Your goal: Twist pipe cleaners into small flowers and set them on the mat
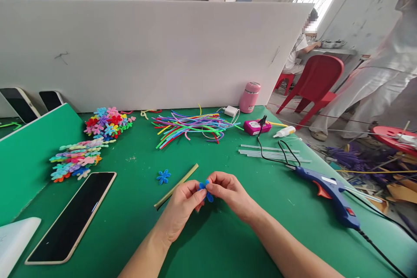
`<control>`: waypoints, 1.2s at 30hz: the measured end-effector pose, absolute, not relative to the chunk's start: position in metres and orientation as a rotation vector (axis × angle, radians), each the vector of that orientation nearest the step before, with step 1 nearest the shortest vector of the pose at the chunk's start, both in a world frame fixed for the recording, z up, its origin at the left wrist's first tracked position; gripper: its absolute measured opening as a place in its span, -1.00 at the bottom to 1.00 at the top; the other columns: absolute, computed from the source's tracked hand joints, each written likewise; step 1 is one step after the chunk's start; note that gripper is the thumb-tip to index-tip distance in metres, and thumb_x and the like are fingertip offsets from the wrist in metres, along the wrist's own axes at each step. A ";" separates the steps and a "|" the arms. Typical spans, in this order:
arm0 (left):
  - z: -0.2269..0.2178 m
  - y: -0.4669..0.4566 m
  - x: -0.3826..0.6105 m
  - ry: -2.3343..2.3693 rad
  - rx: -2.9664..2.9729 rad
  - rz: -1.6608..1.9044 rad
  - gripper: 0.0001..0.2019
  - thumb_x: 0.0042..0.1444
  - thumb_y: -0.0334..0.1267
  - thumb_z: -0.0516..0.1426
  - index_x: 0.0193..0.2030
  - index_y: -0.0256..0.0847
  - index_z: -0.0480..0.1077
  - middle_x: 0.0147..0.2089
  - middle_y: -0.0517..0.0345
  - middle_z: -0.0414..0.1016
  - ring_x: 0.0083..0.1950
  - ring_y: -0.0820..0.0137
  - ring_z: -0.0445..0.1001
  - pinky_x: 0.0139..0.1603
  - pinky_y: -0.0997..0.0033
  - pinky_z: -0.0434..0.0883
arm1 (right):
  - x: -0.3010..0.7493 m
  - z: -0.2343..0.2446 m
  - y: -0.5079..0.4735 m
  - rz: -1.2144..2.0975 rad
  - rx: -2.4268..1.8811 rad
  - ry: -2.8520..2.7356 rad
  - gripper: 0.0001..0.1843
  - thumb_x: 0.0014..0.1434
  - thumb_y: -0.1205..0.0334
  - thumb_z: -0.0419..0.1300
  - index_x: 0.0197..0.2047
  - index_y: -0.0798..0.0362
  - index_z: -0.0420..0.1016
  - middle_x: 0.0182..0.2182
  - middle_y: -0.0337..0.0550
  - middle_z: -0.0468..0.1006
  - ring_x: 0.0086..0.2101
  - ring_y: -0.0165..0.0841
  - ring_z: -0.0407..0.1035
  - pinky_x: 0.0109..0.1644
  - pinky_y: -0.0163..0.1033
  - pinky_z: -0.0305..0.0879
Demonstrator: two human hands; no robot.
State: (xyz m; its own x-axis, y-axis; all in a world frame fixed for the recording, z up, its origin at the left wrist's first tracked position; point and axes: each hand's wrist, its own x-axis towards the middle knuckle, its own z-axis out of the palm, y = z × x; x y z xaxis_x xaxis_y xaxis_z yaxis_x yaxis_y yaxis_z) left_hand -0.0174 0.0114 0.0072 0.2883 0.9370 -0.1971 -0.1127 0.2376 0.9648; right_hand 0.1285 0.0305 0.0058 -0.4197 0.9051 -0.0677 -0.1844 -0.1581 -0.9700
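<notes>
Between my two hands is a blue pipe-cleaner flower [209, 196], pinched at its petals above the green table. My left hand [184, 203] grips its left side with thumb and fingers. The right hand [230, 192] closes on the upper right petals. Part of the flower is hidden behind my fingertips. A second blue pipe-cleaner flower [163, 177] lies flat on the table, left of my hands. Beside my left hand rests a thin yellowish stick [177, 184], set at a slant.
Loose colored pipe cleaners [195, 127] lie at the back. Finished flowers [107, 124] pile up at left, near a phone [71, 217]. To the right are clear glue sticks [270, 153], a blue glue gun [329, 193] with its cord, and a pink bottle [250, 97].
</notes>
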 end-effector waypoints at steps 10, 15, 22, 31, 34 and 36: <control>0.003 0.007 -0.008 1.090 1.348 1.017 -0.82 0.02 -0.22 0.08 -0.53 -0.24 0.28 -0.54 0.27 0.14 -0.49 0.50 0.08 -0.49 0.51 0.12 | 0.119 -0.004 0.026 1.456 -1.009 -1.260 -0.71 -0.05 0.09 0.16 -0.60 0.07 0.20 -0.67 -0.33 0.22 -0.59 -0.50 0.06 -0.50 -0.36 0.00; -0.002 0.004 -0.004 1.260 1.566 1.090 -0.81 0.02 -0.29 0.06 -0.59 -0.23 0.28 -0.54 0.26 0.13 -0.49 0.48 0.11 -0.49 0.50 0.12 | 0.117 -0.011 0.027 1.380 -1.089 -1.286 -0.71 -0.03 0.11 0.13 -0.60 0.07 0.17 -0.67 -0.35 0.16 -0.59 -0.51 0.00 -0.51 -0.37 -0.04; -0.007 0.009 -0.008 1.275 1.041 1.189 -0.78 -0.04 -0.14 0.14 -0.53 -0.25 0.35 -0.57 0.26 0.25 -0.51 0.50 0.15 -0.52 0.51 0.12 | 0.122 -0.002 0.031 1.441 -1.085 -1.282 -0.62 0.04 -0.10 0.06 -0.36 0.10 0.31 -0.51 -0.25 0.31 -0.52 -0.49 0.11 -0.47 -0.36 0.03; -0.009 0.011 -0.012 1.224 1.012 1.238 -0.72 0.00 -0.12 0.12 -0.59 -0.27 0.33 -0.59 0.26 0.25 -0.50 0.50 0.16 -0.48 0.49 0.14 | 0.120 -0.003 0.028 1.493 -0.961 -1.433 -0.66 0.04 -0.05 0.10 -0.49 0.08 0.26 -0.54 -0.25 0.36 -0.48 -0.45 0.20 -0.38 -0.33 0.12; -0.005 0.011 -0.013 1.133 0.989 1.196 -0.69 0.05 -0.10 0.06 -0.59 -0.26 0.30 -0.59 0.26 0.23 -0.50 0.51 0.16 -0.47 0.49 0.15 | 0.123 -0.001 0.027 1.562 -0.888 -1.454 -0.69 0.05 0.01 0.11 -0.50 0.09 0.26 -0.56 -0.27 0.34 -0.50 -0.46 0.19 -0.39 -0.34 0.10; -0.003 0.011 -0.014 1.074 0.981 1.131 -0.69 0.04 -0.09 0.07 -0.58 -0.26 0.28 -0.60 0.29 0.19 -0.51 0.52 0.14 -0.48 0.50 0.14 | 0.125 0.000 0.027 1.610 -0.847 -1.487 -0.71 0.06 0.04 0.11 -0.50 0.10 0.27 -0.57 -0.27 0.32 -0.51 -0.47 0.18 -0.40 -0.34 0.09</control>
